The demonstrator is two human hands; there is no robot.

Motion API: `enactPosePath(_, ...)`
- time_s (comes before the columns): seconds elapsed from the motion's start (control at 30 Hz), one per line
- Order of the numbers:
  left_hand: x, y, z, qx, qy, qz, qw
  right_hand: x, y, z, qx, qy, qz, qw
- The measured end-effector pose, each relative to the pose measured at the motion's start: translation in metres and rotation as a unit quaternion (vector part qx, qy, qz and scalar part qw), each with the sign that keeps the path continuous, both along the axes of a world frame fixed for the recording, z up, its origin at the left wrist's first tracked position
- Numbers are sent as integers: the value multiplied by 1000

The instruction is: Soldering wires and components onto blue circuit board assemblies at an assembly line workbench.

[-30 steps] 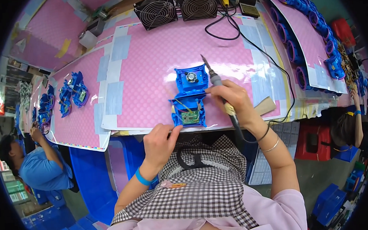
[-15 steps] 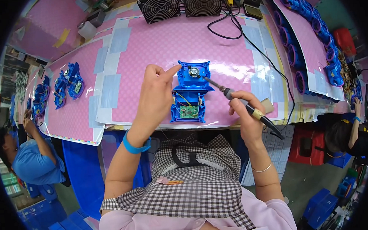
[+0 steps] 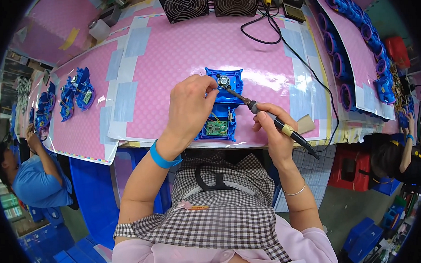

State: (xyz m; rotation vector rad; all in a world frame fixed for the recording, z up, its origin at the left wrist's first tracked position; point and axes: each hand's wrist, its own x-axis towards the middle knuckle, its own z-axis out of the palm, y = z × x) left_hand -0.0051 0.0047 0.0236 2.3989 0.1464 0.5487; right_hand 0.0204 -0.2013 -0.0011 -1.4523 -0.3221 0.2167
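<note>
A blue plastic housing (image 3: 236, 76) lies opened in two halves on the pink-covered table in front of me. Its far half holds a round speaker (image 3: 224, 81); the near half holds a green circuit board (image 3: 216, 127) with thin wires. My right hand (image 3: 277, 131) grips a soldering iron (image 3: 253, 106) like a pen, its tip down at the speaker's near edge. Over the housing's left side is my left hand (image 3: 187, 109), finger and thumb pinched together close to the speaker. What the pinch holds is too small to make out.
Two black fans (image 3: 184, 5) stand at the back, beside a looping black cable (image 3: 286, 42). More blue housing parts (image 3: 84, 92) lie to the left; rows of blue shells (image 3: 341, 69) line the right. A tan pad (image 3: 306, 124) rests near my right hand. Co-workers sit on both sides.
My left hand has moved right, from the housing's upper left corner to near the speaker, fingers now pinched. The soldering iron has come left, its tip now at the speaker.
</note>
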Motion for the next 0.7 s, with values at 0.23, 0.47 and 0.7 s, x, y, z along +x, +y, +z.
enactPosePath(0.23, 4, 2, 0, 40, -14, -6, 999, 0, 0, 2, -35, -25, 6, 999)
enactPosePath(0.47, 6, 2, 0, 48, -14, -10, 999, 2, -2, -3, -82, -114, 13, 990)
enactPosePath(0.7, 4, 1, 0, 66, -6, -12, 998, 0, 0, 1, -87, -165, 18, 982)
